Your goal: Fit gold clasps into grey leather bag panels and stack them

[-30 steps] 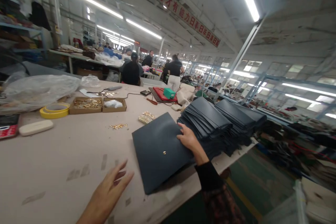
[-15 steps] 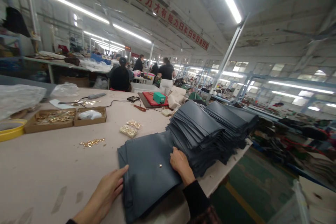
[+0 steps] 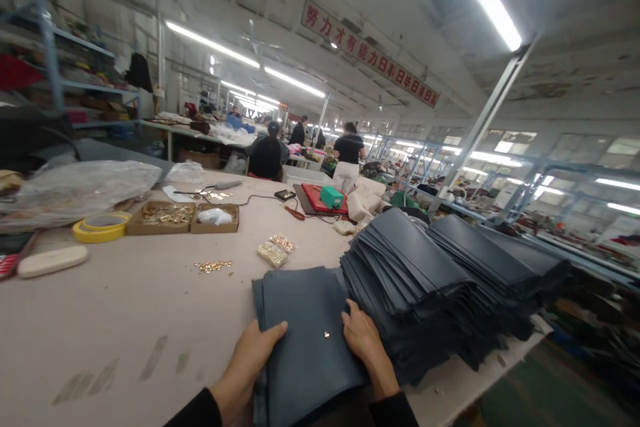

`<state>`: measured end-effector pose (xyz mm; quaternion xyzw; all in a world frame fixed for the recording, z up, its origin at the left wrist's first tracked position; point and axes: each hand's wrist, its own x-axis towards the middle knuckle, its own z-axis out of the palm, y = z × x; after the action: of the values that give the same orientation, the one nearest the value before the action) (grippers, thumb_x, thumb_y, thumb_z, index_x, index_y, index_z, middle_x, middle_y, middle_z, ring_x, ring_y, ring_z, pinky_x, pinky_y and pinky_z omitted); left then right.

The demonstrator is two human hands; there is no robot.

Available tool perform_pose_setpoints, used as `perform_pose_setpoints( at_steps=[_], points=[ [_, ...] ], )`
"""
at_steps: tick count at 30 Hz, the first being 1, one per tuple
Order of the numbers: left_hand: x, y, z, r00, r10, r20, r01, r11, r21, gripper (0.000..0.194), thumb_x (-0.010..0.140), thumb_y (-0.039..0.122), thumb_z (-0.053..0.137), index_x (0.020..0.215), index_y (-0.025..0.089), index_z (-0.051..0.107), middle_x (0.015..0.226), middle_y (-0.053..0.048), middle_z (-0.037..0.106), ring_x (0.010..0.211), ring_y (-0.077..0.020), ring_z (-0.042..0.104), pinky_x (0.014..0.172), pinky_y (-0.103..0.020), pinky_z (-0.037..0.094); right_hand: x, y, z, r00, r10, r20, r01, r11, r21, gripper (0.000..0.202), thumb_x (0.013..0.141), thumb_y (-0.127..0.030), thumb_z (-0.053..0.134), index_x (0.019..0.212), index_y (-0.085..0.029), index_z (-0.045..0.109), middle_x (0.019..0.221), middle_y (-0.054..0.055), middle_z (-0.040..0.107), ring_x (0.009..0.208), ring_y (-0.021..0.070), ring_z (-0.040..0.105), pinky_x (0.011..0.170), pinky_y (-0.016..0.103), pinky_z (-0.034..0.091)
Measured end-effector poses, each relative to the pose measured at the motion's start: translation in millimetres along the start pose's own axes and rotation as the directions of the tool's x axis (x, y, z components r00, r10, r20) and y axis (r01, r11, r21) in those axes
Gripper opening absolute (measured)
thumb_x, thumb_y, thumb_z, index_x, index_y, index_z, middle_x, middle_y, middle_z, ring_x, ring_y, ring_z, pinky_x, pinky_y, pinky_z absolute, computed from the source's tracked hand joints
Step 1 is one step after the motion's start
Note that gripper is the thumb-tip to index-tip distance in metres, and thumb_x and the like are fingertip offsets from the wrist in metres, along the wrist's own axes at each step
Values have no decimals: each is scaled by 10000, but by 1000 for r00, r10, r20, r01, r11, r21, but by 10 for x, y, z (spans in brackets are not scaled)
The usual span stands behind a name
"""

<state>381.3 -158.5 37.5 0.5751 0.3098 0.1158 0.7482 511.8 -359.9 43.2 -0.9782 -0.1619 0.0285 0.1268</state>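
A small stack of dark blue-grey sheets (image 3: 305, 360) lies before me, with a small shiny metal fitting (image 3: 327, 334) on the top sheet. My left hand (image 3: 253, 353) grips the stack's left edge, thumb on top and the other fingers hidden at the side. At the right edge, my right hand (image 3: 363, 333) has its fingers curled over the top sheet; its fingertips are partly hidden. Tall fanned piles of like sheets (image 3: 410, 260) rest right beside it. Gold metal pieces (image 3: 213, 266) and two clear packs of small parts (image 3: 273, 254) lie beyond the stack.
Cardboard trays of parts (image 3: 167, 215), yellow tape rolls (image 3: 101, 227) and a plastic bag (image 3: 95, 187) are at the left. A green box (image 3: 331, 197) sits on a red item at the back. People are farther off. The table edge (image 3: 500, 363) runs along the right.
The view has turned left, bringing the tape rolls and shelves further into sight. My left hand has moved further onto the stack, its thumb now over the top sheet.
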Motion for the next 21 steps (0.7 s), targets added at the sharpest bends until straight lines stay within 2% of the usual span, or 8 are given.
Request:
perform_pose_setpoints(
  at_steps=[3,7,9,11,15,21],
  points=[
    [56,-48,35,999,-51,15,52,994,-100,254,695,273,730,890,119,679,871,-159,761,911,-327,724,800,-400,594,20,10,28,1000,-20,5,20,1000,13,484,962,-236,341,1385,-69,506,1217,188,668,1158,300,622,997,361,432],
    [146,-88,85,981,-142,134,161,976,-145,289,711,318,722,873,82,693,748,-179,750,753,-346,737,716,-435,609,38,27,86,999,-41,-6,40,999,-5,497,970,-255,305,1383,-67,509,1210,192,670,1146,328,621,1011,418,417],
    [174,-74,98,982,-121,147,140,983,-121,261,664,249,757,871,100,702,728,-146,753,771,-339,738,718,-399,608,35,37,116,998,-55,-19,55,998,-10,499,969,-246,293,1383,-68,510,1202,190,675,1142,326,624,1011,421,413],
    [186,-48,103,990,-83,113,94,991,-94,251,604,171,786,837,125,704,712,-113,754,803,-335,738,714,-360,604,27,49,147,997,-64,-32,64,998,-5,500,969,-242,291,1383,-67,510,1202,188,675,1146,326,620,1011,420,410],
    [160,-31,127,996,-40,75,45,996,-73,248,593,137,801,820,148,701,768,-103,766,839,-325,735,708,-335,601,16,63,185,996,-76,-50,76,997,-10,500,970,-232,288,1381,-54,510,1182,194,679,1126,350,623,1001,452,406],
    [103,-40,174,992,-91,82,102,986,-130,269,637,143,795,886,116,696,808,-141,768,784,-307,741,695,-355,609,37,39,126,998,-55,-12,55,998,24,494,971,-267,323,1384,-70,509,1159,193,692,1145,331,623,996,422,416]
  ],
)
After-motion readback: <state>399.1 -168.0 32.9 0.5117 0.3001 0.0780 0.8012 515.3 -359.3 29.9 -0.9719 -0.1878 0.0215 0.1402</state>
